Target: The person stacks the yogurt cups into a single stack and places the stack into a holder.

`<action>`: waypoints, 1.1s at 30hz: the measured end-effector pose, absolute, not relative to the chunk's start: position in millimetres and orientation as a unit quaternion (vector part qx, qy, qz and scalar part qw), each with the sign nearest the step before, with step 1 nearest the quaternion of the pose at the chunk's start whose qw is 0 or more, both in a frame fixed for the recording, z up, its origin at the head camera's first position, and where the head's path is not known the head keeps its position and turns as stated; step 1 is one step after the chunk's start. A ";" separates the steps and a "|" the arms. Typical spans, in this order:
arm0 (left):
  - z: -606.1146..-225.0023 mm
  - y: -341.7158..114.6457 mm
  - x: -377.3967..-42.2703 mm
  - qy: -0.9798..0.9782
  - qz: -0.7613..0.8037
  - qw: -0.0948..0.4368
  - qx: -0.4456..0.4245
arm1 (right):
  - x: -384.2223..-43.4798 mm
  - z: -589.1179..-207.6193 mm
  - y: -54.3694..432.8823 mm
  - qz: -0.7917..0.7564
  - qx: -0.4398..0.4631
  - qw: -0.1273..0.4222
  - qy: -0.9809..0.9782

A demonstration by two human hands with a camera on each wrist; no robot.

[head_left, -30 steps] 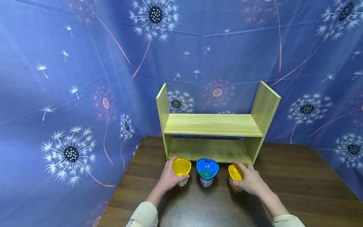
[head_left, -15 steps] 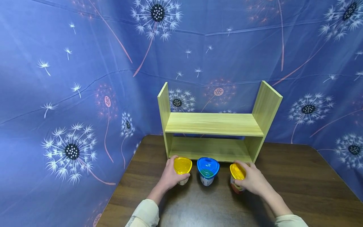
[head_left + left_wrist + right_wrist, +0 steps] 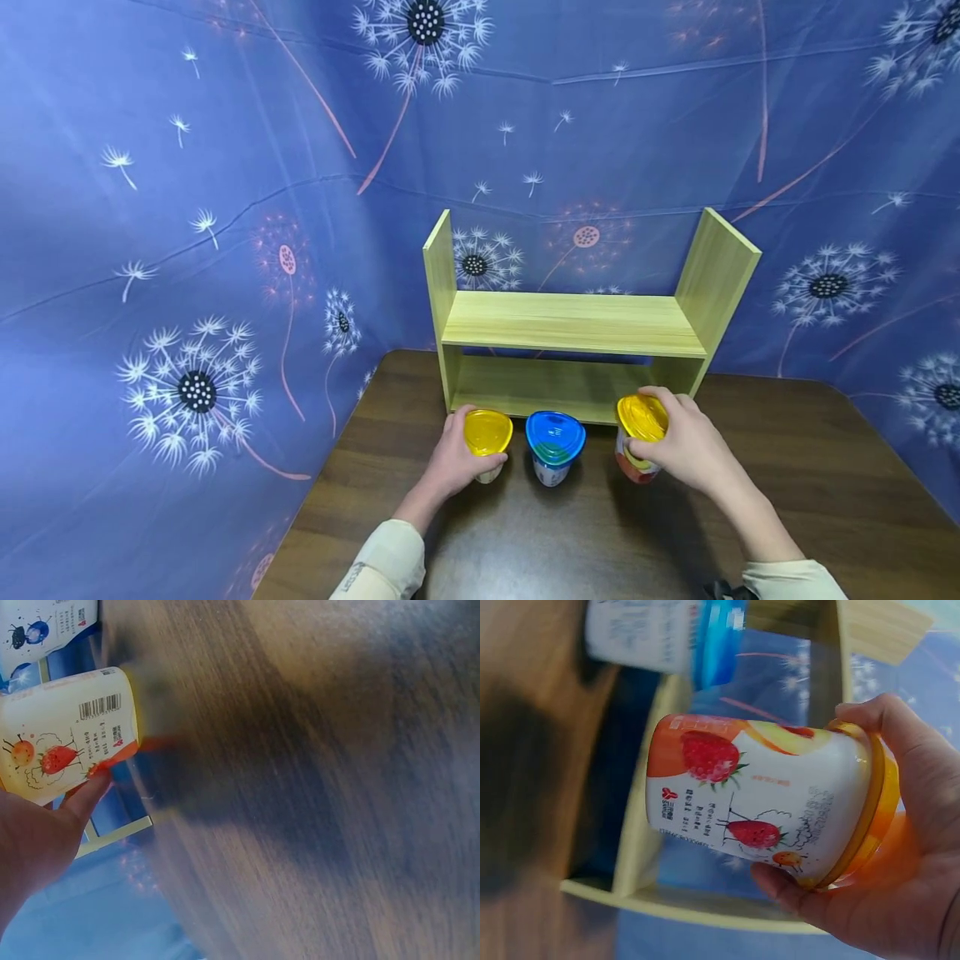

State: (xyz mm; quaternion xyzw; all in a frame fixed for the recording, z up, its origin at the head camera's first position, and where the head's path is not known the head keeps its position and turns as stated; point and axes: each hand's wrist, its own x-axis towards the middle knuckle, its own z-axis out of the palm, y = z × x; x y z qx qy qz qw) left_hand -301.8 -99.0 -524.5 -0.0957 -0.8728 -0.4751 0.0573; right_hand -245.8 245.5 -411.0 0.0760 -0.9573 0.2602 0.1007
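Observation:
Three fruit-printed yogurt cups stand in a row across the table in the head view. My left hand (image 3: pixel 456 458) grips the left cup (image 3: pixel 487 433), which has a yellow lid; the left wrist view shows that cup (image 3: pixel 67 727) upright on the tabletop. Thumb and fingers of my right hand (image 3: pixel 693 446) hold another yellow-lidded yogurt cup (image 3: pixel 642 418) near its lid. In the right wrist view this cup (image 3: pixel 742 795), printed with strawberries, is raised off the table. Between the hands, a blue-lidded yogurt cup (image 3: pixel 555 439) rests untouched.
Just behind the cups is a two-level wooden shelf (image 3: pixel 573 321) with upright side panels. Its bare lower board (image 3: pixel 555 387) sits close to the table (image 3: pixel 787 450). A blue dandelion-print cloth (image 3: pixel 637 150) hangs behind and at the left.
My right hand has lifted its yellow-lidded yogurt cup and moved it slightly toward the shelf. The left hand keeps its grip in place. The head view has shifted slightly.

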 end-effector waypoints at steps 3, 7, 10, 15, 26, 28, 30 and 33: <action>-524.0 -99.0 -303.4 -0.875 -0.471 0.058 -0.093 | -246.3 -397.8 236.1 0.263 0.084 0.117 -0.954; -523.5 -99.6 -304.6 -0.876 -0.471 0.062 -0.090 | -250.1 -383.9 219.0 0.272 0.100 0.124 -0.949; -523.4 -99.3 -305.1 -0.876 -0.469 0.063 -0.094 | -253.5 -377.5 205.9 0.280 0.108 0.125 -0.946; -521.6 -97.7 -304.1 -0.876 -0.469 0.059 -0.100 | -259.5 -371.8 181.2 0.289 0.124 0.125 -0.941; -526.2 -96.6 -304.3 -0.871 -0.476 0.056 -0.102 | -277.5 -377.0 121.0 0.310 0.167 0.102 -0.930; -526.5 -97.1 -303.6 -0.873 -0.474 0.051 -0.103 | -279.7 -379.1 112.8 0.310 0.171 0.101 -0.930; -527.1 -97.8 -303.1 -0.874 -0.472 0.047 -0.103 | -281.6 -380.4 105.5 0.309 0.173 0.100 -0.930; -528.3 -99.0 -302.9 -0.877 -0.466 0.046 -0.105 | -284.0 -380.9 95.7 0.308 0.177 0.100 -0.930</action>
